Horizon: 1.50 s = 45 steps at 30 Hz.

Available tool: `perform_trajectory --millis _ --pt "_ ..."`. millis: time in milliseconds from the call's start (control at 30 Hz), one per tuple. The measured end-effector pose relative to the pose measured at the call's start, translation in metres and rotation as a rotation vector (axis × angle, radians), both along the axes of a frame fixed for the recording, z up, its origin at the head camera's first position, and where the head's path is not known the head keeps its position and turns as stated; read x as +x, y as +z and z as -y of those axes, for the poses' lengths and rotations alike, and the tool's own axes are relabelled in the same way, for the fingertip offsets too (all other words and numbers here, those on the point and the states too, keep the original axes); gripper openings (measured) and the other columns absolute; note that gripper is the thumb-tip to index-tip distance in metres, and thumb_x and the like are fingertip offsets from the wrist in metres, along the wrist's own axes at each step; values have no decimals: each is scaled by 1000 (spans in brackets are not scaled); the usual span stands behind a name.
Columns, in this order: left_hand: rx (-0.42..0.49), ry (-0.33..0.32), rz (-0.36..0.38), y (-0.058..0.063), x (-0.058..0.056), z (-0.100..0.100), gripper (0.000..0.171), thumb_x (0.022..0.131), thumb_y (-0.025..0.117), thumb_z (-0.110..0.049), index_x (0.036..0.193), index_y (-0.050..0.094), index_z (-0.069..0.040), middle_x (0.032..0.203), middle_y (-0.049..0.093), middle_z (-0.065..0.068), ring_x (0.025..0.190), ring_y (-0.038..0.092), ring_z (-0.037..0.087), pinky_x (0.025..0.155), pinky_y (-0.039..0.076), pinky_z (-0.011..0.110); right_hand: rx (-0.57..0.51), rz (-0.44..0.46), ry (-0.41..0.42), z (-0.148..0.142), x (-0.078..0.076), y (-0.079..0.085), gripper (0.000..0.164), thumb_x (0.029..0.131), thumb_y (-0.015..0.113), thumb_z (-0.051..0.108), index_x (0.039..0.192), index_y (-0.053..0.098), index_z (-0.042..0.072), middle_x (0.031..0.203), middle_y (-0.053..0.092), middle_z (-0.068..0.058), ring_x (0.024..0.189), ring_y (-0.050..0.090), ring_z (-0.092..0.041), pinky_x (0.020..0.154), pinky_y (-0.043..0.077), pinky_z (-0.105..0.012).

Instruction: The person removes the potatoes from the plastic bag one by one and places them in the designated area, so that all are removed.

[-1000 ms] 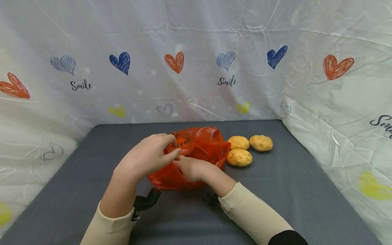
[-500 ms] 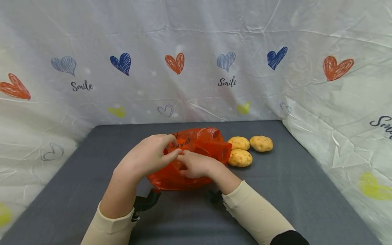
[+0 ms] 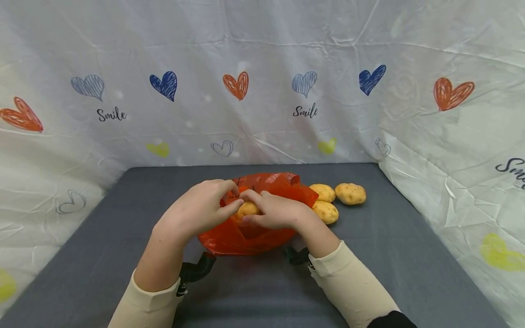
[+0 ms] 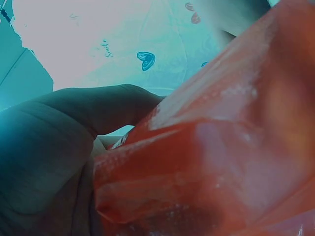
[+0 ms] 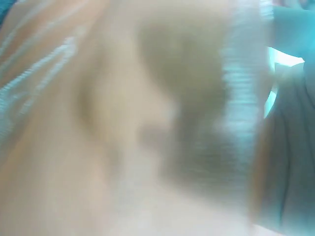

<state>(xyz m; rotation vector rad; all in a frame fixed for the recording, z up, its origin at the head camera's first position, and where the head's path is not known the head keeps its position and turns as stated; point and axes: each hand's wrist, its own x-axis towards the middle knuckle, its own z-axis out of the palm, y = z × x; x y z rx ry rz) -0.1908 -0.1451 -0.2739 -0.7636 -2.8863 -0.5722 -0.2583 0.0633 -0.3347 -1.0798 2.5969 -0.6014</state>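
A red plastic bag (image 3: pixel 250 243) lies on the grey table with its mouth held up. My left hand (image 3: pixel 197 207) pinches the bag's edge; in the left wrist view the thumb (image 4: pixel 115 103) presses on the red film (image 4: pixel 162 162). At the bag's opening, my right hand (image 3: pixel 283 212) grips a yellow potato (image 3: pixel 248 210) between thumb and fingers. Part of that potato hides behind both hands. The right wrist view is badly blurred, with red film along its left side and part of a hand (image 5: pixel 290 157) at its right.
Several potatoes are in view. Right of the bag lie a back potato (image 3: pixel 326 193), a front potato (image 3: pixel 326 212) partly covered by the bag, and a farther potato (image 3: pixel 351 193). A white printed sheet (image 3: pixel 262 114) hangs behind the table (image 3: pixel 369 259).
My right hand has drawn back out of the bag, up and to the right, bringing a potato into sight. The bag's right flap has spread over toward the loose potatoes. My left hand stays put.
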Motion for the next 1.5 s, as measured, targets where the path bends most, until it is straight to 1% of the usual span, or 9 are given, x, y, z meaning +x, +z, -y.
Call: perform_trajectory --millis 133,267,367,500,667,833,1100,1267,1500 --pt "-1 -11 -22 -1 0 0 22 98 69 -24 113 70 -8 90 65 -3 75 55 14 70 50 33 -18 -22 11 -9 4 10 47 102 64 35 143 44 25 107 58 2 95 56 -15 83 49 -31" --pt "-4 -13 -35 -1 0 1 23 98 69 -24 114 70 -8 94 67 -2 78 56 15 73 50 35 -26 -44 5 -18 8 20 50 100 66 32 146 47 26 119 58 5 105 55 -13 91 48 -33" --pt "-5 -12 -34 -1 0 1 23 98 69 -24 114 70 -8 98 68 -1 81 57 16 76 51 36 -43 -73 11 -24 9 24 51 99 67 31 146 50 27 123 58 6 108 54 -13 93 47 -34" --pt "-4 -8 -22 -2 0 2 24 98 69 -24 115 70 -7 98 68 -1 81 58 16 77 52 37 -81 -102 19 -29 10 27 50 94 72 25 141 55 24 125 59 7 108 54 -13 93 47 -35" --pt "-3 -8 -19 -2 0 2 24 98 70 -25 114 70 -8 97 68 -1 82 59 17 77 52 38 -152 -72 1 -36 13 33 50 88 75 13 134 58 23 126 58 8 111 53 -14 93 47 -36" --pt "-9 -9 -18 -1 0 2 26 98 70 -26 115 69 -7 100 69 1 86 60 18 80 53 39 -191 -83 -30 -45 14 37 50 84 72 9 130 57 23 124 56 4 113 50 -16 93 47 -37" --pt "-4 -11 -15 1 0 1 23 97 70 -26 112 70 -8 91 65 -1 80 57 17 76 51 37 -220 -84 -68 -59 18 47 51 92 76 19 135 49 23 126 59 -1 109 56 -19 96 47 -42" --pt "-5 -3 -16 1 0 1 24 97 70 -26 113 70 -8 95 67 0 84 59 18 80 52 39 -251 -60 -103 -69 23 53 54 94 76 26 139 47 21 121 62 -2 105 60 -19 95 49 -43" --pt "-8 4 -16 1 0 2 26 97 70 -26 115 70 -7 97 68 0 85 60 19 81 52 39 -332 1 -157 -87 24 60 55 95 76 26 141 48 16 118 65 -4 106 63 -21 94 51 -42"
